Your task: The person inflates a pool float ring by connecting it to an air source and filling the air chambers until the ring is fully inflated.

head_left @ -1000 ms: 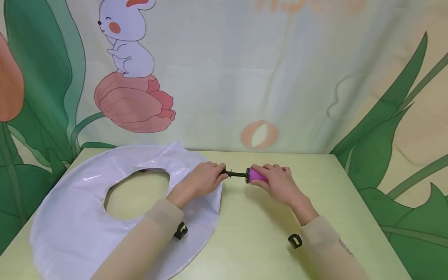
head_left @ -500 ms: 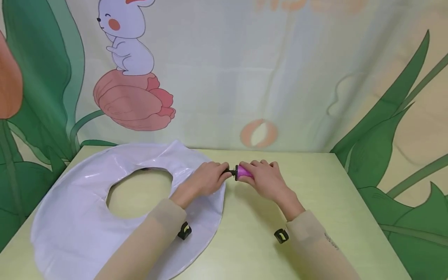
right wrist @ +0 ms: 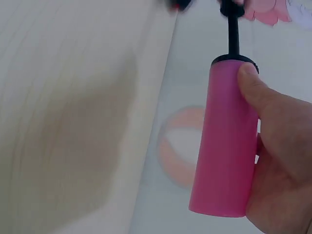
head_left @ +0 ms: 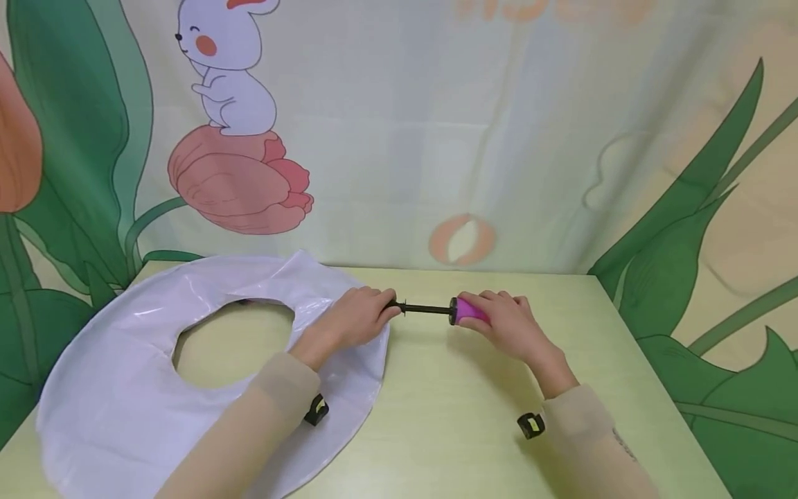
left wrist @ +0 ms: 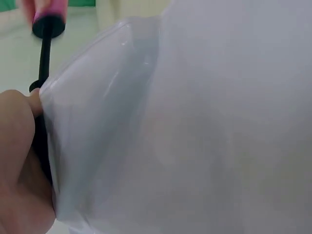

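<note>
A pink hand air pump (head_left: 469, 311) spans the gap between my two hands over the table. My right hand (head_left: 510, 324) grips its barrel, thumb lying along the side near the black collar in the right wrist view (right wrist: 226, 141). The black rod (head_left: 429, 309) is drawn well out of the barrel toward the left. My left hand (head_left: 350, 317) holds the black end of the rod, most of which is hidden by the fingers. Beneath the left forearm lies a pale, wrinkled swim ring (head_left: 112, 388), whose vinyl fills much of the left wrist view (left wrist: 195, 122).
The light yellow table (head_left: 436, 430) ends at a printed curtain (head_left: 386, 138) with a rabbit and flowers. A black wrist mount sits beside the left cuff (head_left: 316, 410), another beside the right cuff (head_left: 531, 425).
My right hand first moved left with the barrel, sliding it over the rod, then back right, drawing the rod out longer. The left hand and ring have shifted slightly left.
</note>
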Available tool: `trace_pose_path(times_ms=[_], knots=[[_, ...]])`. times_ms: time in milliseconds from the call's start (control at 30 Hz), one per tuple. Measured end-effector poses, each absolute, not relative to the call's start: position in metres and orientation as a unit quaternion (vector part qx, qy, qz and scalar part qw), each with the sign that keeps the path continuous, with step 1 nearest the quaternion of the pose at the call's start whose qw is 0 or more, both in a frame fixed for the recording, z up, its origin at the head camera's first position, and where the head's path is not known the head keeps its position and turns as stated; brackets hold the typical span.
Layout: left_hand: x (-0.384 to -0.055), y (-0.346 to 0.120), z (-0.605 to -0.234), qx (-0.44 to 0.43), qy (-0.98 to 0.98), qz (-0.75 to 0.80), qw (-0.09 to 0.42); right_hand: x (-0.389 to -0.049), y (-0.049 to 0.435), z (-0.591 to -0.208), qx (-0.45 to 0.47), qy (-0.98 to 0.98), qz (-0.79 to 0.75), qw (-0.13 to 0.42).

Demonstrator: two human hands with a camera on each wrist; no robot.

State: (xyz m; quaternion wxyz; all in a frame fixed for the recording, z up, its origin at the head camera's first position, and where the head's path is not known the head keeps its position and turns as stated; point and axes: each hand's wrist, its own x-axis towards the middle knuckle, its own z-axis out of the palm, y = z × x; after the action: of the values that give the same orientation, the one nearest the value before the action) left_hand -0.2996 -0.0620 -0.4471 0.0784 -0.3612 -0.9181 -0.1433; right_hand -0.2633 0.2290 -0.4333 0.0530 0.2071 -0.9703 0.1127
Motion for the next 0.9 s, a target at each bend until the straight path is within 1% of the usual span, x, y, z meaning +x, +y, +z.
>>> trace_pose_path(times_ms=[167,233,300,400,533,633,733,900], knots=[[-0.295,-0.047,-0.443,-0.358,-0.918,-0.148,0.085,-0.265,0.191,-0.43,0.236,-0.965,0.082,0.085],[-0.295,-0.047,-0.445,-0.352,-0.921,-0.146,0.086,-0.266,0.184,-0.431,0.236,-0.965,0.08,0.084],[-0.295,-0.05,-0.447,-0.351,-0.922,-0.144,0.082,-0.266,0.184,-0.432,0.234,-0.965,0.086,0.076],[-0.298,-0.057,-0.449,-0.359,-0.918,-0.147,0.079,-0.266,0.196,-0.434,0.232,-0.965,0.106,0.061],[-0.301,-0.069,-0.45,-0.354,-0.919,-0.152,0.082,-0.263,0.225,-0.435,0.213,-0.967,0.125,0.057],[-0.301,-0.072,-0.45,-0.347,-0.923,-0.146,0.075,-0.262,0.237,-0.436,0.2,-0.97,0.125,0.057],[-0.301,-0.063,-0.448,-0.361,-0.919,-0.143,0.071,-0.261,0.226,-0.436,0.208,-0.97,0.109,0.064],[-0.3,-0.046,-0.443,-0.371,-0.913,-0.15,0.082,-0.26,0.192,-0.431,0.223,-0.966,0.068,0.112]])
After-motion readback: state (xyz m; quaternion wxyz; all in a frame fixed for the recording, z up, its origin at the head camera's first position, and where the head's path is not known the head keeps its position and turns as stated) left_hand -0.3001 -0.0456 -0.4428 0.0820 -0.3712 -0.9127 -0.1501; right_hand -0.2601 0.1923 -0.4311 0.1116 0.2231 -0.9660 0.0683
